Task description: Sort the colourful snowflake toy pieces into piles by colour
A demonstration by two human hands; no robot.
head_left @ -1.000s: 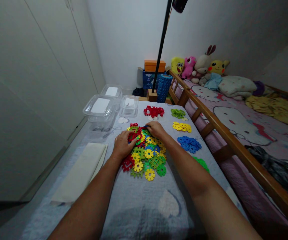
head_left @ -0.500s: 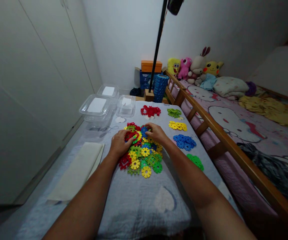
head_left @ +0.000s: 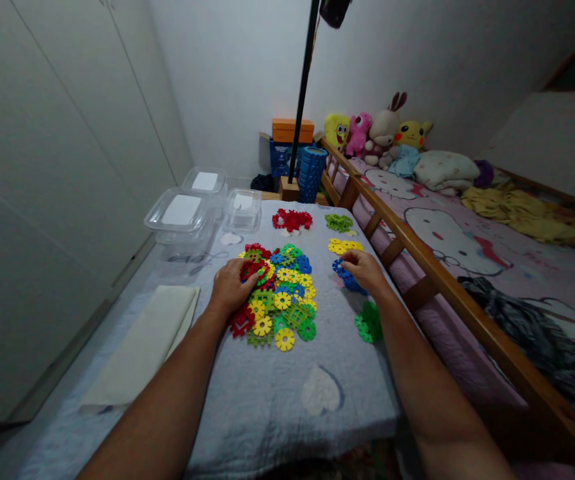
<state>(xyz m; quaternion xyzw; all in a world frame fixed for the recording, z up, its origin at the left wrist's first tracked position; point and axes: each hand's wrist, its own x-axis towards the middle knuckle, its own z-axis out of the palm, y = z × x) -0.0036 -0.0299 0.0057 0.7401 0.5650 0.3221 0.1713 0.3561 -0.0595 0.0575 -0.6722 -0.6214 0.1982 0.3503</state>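
Observation:
A mixed heap of interlocking plastic pieces (head_left: 283, 301), yellow, red, green and blue, lies on the cloth-covered table. At the heap's left edge, my left hand (head_left: 230, 285) has its thumb and fingers closed around several notched plastic discs, with red, yellow and green showing between them. My right hand (head_left: 364, 270) is over the pile of blue discs (head_left: 354, 285) on the right, pinching a blue notched disc (head_left: 338, 268). Its fingers partly cover that pile. Nearby are a row of yellow discs (head_left: 341, 246) and a pile of green discs (head_left: 368, 323), partly behind my right forearm.
Red pieces (head_left: 292, 220) and light green pieces (head_left: 338, 223) lie at the far end. Clear lidded boxes (head_left: 180, 217) stand at the back left, with a folded pale cloth (head_left: 142, 343) nearer. A wooden bed rail (head_left: 407, 257) runs along the right side.
My right hand has moved right from the mixed heap to the blue pile, carrying a blue disc. My left hand stays at the heap. The view has shifted slightly.

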